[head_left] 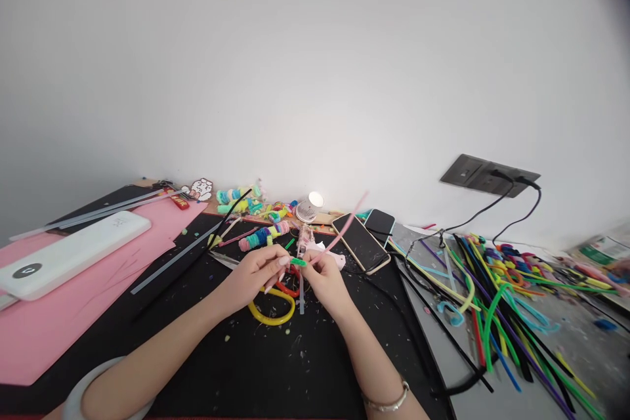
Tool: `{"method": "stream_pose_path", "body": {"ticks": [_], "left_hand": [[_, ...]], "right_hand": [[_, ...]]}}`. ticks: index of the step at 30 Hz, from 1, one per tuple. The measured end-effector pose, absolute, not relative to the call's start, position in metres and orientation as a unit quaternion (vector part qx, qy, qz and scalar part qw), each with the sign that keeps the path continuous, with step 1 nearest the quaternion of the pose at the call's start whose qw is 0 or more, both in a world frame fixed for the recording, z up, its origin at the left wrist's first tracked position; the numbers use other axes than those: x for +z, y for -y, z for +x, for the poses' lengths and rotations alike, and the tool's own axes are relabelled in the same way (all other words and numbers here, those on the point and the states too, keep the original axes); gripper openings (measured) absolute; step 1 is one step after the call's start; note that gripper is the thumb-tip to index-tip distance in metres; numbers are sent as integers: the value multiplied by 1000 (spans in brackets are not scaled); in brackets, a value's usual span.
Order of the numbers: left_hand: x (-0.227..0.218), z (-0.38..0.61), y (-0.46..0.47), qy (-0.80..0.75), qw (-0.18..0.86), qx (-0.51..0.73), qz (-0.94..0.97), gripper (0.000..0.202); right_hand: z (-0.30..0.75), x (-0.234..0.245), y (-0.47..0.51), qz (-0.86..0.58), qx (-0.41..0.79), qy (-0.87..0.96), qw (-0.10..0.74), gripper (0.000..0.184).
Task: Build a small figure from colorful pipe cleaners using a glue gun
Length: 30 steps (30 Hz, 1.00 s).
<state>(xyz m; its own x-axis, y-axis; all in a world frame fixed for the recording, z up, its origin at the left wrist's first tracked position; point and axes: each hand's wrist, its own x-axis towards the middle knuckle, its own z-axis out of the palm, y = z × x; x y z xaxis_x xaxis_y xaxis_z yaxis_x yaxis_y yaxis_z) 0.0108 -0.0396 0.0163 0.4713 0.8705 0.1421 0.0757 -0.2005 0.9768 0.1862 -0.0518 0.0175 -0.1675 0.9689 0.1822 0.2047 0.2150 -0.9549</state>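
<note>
Both of my hands meet over the black mat (256, 367). My left hand (253, 275) pinches the near end of a small green fuzzy piece (298, 262). My right hand (322, 275) is closed on a pink pipe cleaner (349, 220) that slants up and to the right, and its fingertips touch the green piece too. Below my hands lie a yellow pipe-cleaner loop (272, 314) and a red bit (285, 289). A bangle sits on my left wrist and a bracelet on my right.
Pink paper (59, 321) and a white power bank (69, 252) lie left. Glue sticks (172, 261), fuzzy coils (263, 236), a tape roll (309, 207) and two phones (361, 243) sit behind. A heap of coloured pipe cleaners (502, 302) covers the right; cables run to a wall socket (489, 176).
</note>
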Motion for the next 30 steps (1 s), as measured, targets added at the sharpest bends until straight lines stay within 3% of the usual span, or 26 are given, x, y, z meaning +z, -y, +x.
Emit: {"method": "stream_pose_path", "body": {"ticks": [7, 30], "left_hand": [[13, 8, 35, -414, 453, 418, 670, 32], [10, 9, 32, -448, 474, 442, 616, 35]], "right_hand": [[182, 16, 55, -466, 398, 611, 500, 14], [176, 13, 63, -387, 260, 745, 476, 21]]}}
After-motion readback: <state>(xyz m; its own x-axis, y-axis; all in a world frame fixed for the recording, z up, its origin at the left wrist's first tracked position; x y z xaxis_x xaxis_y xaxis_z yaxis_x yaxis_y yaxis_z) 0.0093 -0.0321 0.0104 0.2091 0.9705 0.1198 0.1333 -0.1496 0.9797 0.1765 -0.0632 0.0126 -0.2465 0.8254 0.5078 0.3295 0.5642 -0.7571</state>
